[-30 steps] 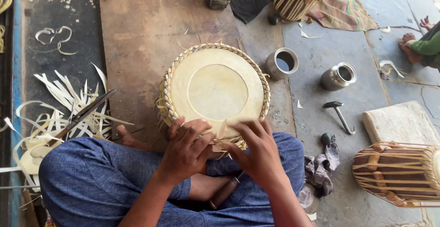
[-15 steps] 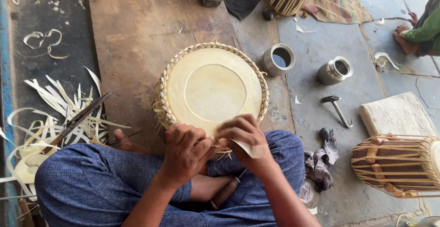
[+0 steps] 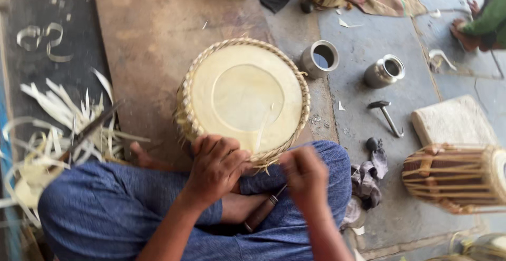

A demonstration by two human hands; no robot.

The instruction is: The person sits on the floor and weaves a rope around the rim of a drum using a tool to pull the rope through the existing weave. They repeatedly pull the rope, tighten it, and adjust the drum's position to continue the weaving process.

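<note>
A round drum (image 3: 245,95) with a pale skin head and a woven rim stands upright on a wooden board (image 3: 158,39) between my crossed legs. My left hand (image 3: 216,168) grips the near rim of the drum. My right hand (image 3: 305,176) is closed on a thin pale strip (image 3: 263,129) that runs up across the drum head from the rim. A wooden-handled tool (image 3: 263,211) lies in my lap under both hands.
Pale cut strips (image 3: 58,129) lie heaped at the left. Two metal cups (image 3: 320,58) (image 3: 385,71), a small hammer (image 3: 387,116) and a dark rag (image 3: 369,174) are on the floor at right, with a laced drum (image 3: 453,176) and a stone block (image 3: 453,121). Another person's leg (image 3: 485,21) is top right.
My right hand has drawn back from the rim toward my right knee, pulling the strip out. The view has shifted closer to the drum.
</note>
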